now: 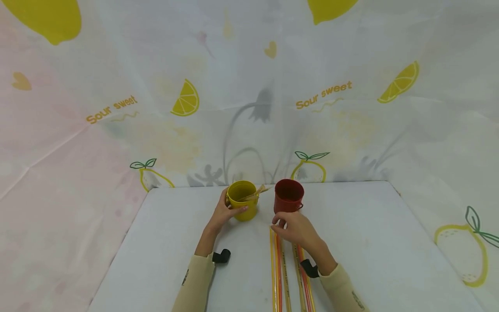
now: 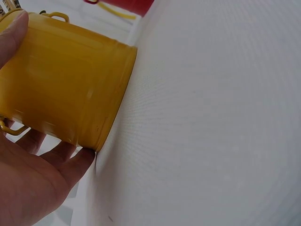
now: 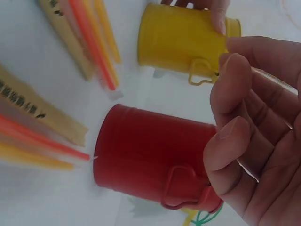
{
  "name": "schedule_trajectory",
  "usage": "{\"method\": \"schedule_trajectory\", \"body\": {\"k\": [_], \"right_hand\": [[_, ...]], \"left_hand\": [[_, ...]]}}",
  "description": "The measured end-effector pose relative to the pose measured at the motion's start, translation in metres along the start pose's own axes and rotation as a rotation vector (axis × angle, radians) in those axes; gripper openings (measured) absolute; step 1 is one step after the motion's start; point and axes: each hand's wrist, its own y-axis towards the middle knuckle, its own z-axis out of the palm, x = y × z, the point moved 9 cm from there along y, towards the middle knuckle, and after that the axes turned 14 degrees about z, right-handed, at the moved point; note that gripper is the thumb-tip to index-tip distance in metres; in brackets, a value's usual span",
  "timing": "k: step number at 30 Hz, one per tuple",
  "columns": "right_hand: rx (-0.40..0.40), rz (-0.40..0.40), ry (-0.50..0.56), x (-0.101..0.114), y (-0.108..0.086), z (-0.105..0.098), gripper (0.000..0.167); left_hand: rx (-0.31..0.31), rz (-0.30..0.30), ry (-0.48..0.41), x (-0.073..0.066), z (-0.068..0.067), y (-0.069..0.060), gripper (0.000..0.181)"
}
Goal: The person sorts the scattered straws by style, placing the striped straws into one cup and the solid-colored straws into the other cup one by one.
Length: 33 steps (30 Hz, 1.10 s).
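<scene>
My left hand [image 1: 229, 212] is wrapped round the yellow bucket [image 1: 246, 211], thumb on the near side; the left wrist view shows its fingers [image 2: 77, 165] low on the bucket [image 2: 61, 80]. Tan sticks [image 1: 257, 193] lean in that bucket's mouth. My right hand [image 1: 298, 227], its fingers loosely bent, is just in front of the red bucket [image 1: 287, 203], above the upper ends of straws [image 1: 273, 264] and paper-wrapped sticks [image 1: 286, 273]. In the right wrist view nothing clearly shows in its fingers [image 3: 230, 89], near the red bucket [image 3: 146, 150].
A second group of straws [image 1: 308, 290] with a wrapped stick [image 1: 298, 277] lies under the right wrist on the white table [image 1: 167, 242]. Behind the table's back edge hangs a lemon-print cloth [image 1: 241, 143].
</scene>
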Motion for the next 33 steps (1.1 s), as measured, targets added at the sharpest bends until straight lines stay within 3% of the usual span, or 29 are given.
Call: {"method": "schedule_trajectory", "body": {"k": [4, 7, 10, 14, 22, 33], "right_hand": [[0.023, 0.034, -0.042, -0.011, -0.005, 0.005, 0.009], [0.049, 0.085, -0.063, -0.019, -0.007, 0.01, 0.01], [0.075, 0.12, -0.074, -0.027, -0.009, 0.014, 0.009], [0.106, 0.171, -0.086, -0.035, -0.011, 0.018, 0.011], [0.153, 0.342, -0.075, -0.053, -0.019, 0.023, 0.025], [0.143, 0.391, -0.097, -0.062, -0.026, 0.027, 0.039]], "left_hand": [[0.02, -0.008, -0.008, -0.001, 0.001, 0.0, 0.091], [0.041, -0.017, -0.007, -0.014, 0.003, -0.002, 0.091], [0.028, -0.007, -0.001, -0.015, 0.003, -0.002, 0.089], [-0.001, 0.007, -0.002, -0.001, 0.0, 0.0, 0.089], [0.042, -0.018, -0.03, 0.001, 0.001, 0.002, 0.092], [0.007, 0.008, -0.01, -0.001, 0.001, -0.001, 0.088]]}}
